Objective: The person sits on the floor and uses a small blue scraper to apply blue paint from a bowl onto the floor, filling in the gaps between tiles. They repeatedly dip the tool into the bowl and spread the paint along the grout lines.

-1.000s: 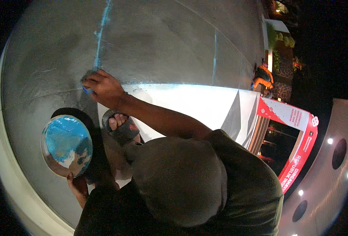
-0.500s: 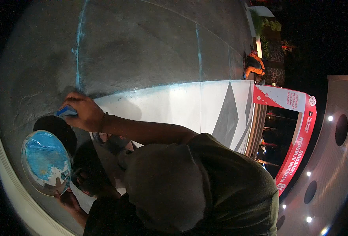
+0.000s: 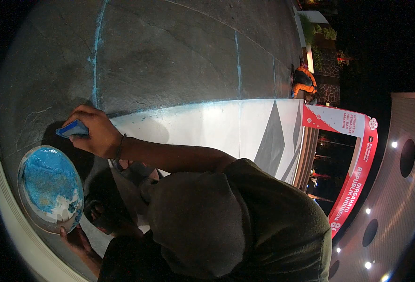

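Note:
My right hand [image 3: 94,131] grips a blue sponge [image 3: 72,129] just above the dark floor, its flat face tilted toward the left. Below it is a round shallow dish [image 3: 39,221], smeared with wet blue paint [image 3: 50,178] and showing a whitish patch near its lower rim. My left hand [image 3: 78,242] pinches the dish's lower rim, with the thumb at the edge and the other fingers partly hidden beneath. A black shoe or sandal [image 3: 97,214] stands beside the dish. The right forearm crosses above a grey cap.
The grey cap [image 3: 198,221] and dark shirt [image 3: 282,211] fill the lower middle. Blue painted lines [image 3: 96,61] cross the dark floor [image 3: 170,56], next to a white painted area [image 3: 202,124]. A person in orange [image 3: 304,81] crouches far off near a red-and-white arch [image 3: 357,174].
The blue sponge has shifted slightly left and turned, so more of its face shows. The dish has moved a little to the left with my left hand.

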A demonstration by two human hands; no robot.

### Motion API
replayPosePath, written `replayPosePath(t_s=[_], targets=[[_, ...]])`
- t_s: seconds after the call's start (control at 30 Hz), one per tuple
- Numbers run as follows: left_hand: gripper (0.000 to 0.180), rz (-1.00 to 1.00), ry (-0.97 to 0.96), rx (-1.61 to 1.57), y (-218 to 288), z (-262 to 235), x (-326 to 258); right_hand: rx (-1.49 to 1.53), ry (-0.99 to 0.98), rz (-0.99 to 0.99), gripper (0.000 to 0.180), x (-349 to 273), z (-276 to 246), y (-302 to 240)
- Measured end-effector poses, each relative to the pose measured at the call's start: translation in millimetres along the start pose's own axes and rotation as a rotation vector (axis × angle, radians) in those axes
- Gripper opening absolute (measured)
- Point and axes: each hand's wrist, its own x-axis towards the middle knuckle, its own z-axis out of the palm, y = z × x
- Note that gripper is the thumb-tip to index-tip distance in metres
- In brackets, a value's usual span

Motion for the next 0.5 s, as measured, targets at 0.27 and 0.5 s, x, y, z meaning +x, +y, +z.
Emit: replayPosePath(t_s=[0.27, 0.5], targets=[[0.070, 0.019, -0.017, 0.030, 0.8, 15.8, -7.6, 0.018, 0.024, 0.026, 0.033, 1.9, -5.1, -4.7], [0.066, 0.175, 0.044, 0.269, 6.0, 34.5, -28.4, 0.402, 0.143, 0.362, 0.027, 6.6, -1.1, 11.4]])
